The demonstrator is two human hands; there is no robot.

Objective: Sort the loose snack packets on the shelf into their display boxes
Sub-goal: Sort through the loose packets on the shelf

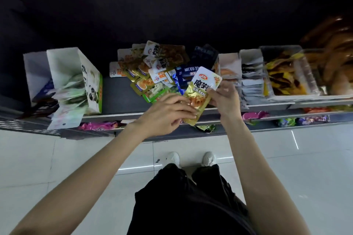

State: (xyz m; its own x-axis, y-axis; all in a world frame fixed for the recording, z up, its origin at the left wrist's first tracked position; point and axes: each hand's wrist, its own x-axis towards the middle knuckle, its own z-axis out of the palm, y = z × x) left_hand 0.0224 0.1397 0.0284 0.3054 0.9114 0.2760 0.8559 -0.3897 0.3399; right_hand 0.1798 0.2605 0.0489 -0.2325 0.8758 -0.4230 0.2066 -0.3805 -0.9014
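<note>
A gold-and-white snack packet [201, 93] is held just in front of the loose pile [152, 70] on the shelf [118, 97]: top pinched by right hand [224, 99], lower end gripped by left hand [168, 114]. Green-sided display box [76, 80] stands left of pile, white boxes [246, 74] right of it.

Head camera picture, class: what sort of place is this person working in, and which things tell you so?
Most likely a shop aisle. A shelf carries a heap of loose snack packets between open display boxes, more wrapped goods sit on the lower shelf, and the floor is glossy white tile.
</note>
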